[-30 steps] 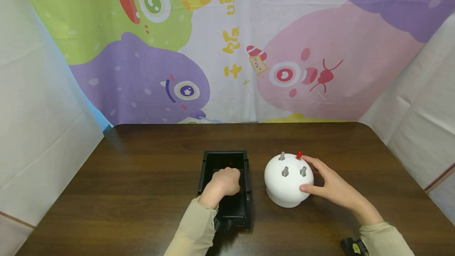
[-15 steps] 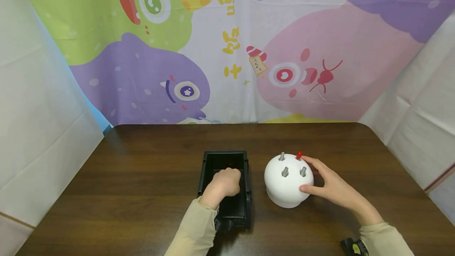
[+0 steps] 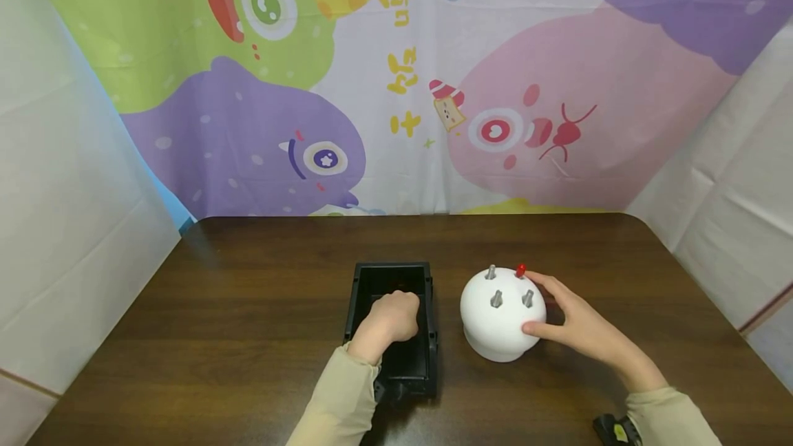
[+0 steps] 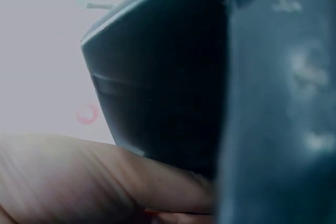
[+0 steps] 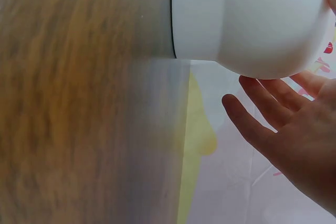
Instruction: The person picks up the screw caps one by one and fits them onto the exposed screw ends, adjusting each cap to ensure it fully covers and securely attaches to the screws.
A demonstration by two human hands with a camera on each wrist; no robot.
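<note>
My left hand [image 3: 394, 315] reaches down into a black rectangular bin [image 3: 423, 391], its fingertips hidden in the head view. In the left wrist view a sliver of red [image 4: 152, 212] shows under a finger; what it belongs to is unclear. My right hand [image 3: 585, 322] rests against the right side of a white rounded dome [image 3: 495, 332], thumb in front and index finger toward the back. Its other fingers [image 5: 257, 98] stretch out straight in the right wrist view, one of them off the surface. Several grey pegs [image 3: 497, 299] and one red peg [image 3: 521, 270] stick up from the dome.
Both bin and dome stand on a brown wooden table [image 3: 248, 336], with a narrow gap between them. A black device [image 3: 618, 430] lies by the right sleeve. A cartoon-printed curtain [image 3: 409, 157] hangs behind the table, and white sheets [image 3: 74, 191] flank it.
</note>
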